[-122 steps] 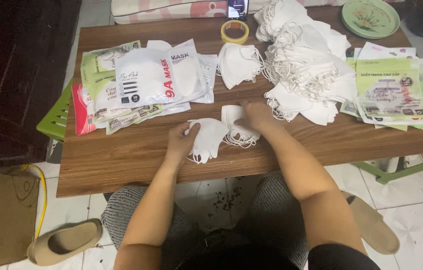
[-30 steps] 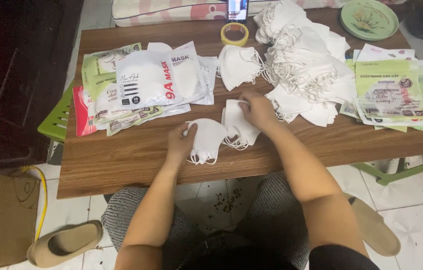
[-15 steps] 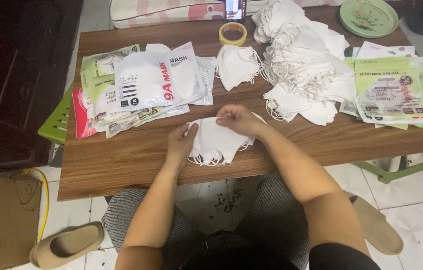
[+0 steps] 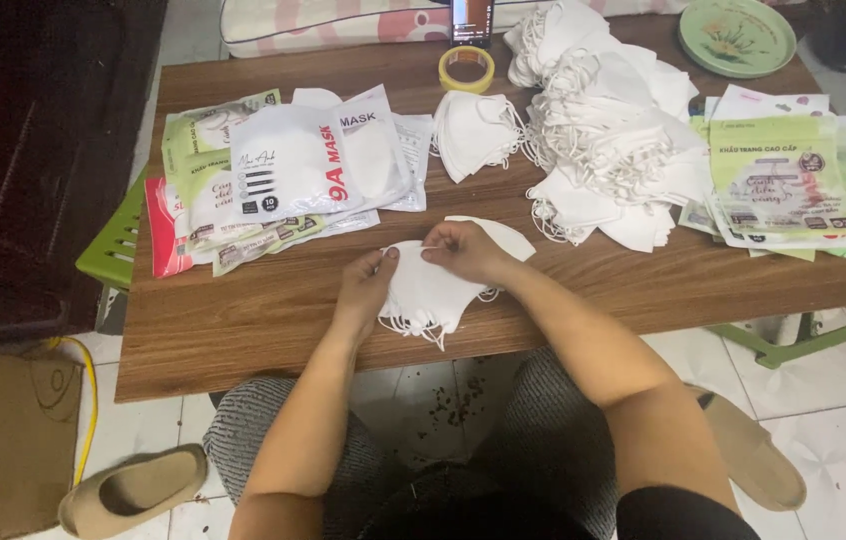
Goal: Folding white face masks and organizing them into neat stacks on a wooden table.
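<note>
A small stack of white face masks [image 4: 433, 295] lies near the front edge of the wooden table [image 4: 243, 320]. My left hand [image 4: 368, 280] pinches the stack's left top edge. My right hand [image 4: 463, 250] grips its top edge, resting over another white mask [image 4: 508, 238] just behind. Ear loops hang off the stack's lower edge. A big heap of loose white masks [image 4: 613, 140] covers the table's back right, and a smaller folded pile [image 4: 473, 132] sits behind my hands.
Packaged mask bags [image 4: 283, 170] are piled at the left, green printed packets [image 4: 788, 180] at the right. A yellow tape roll [image 4: 467, 68], a phone and a green plate [image 4: 736, 35] stand at the back. Green stools flank the table; slippers lie on the tiled floor.
My right hand pulled a mask from beside the heap onto the stack under my left hand. Both hands now hold the stack's top edge together.
</note>
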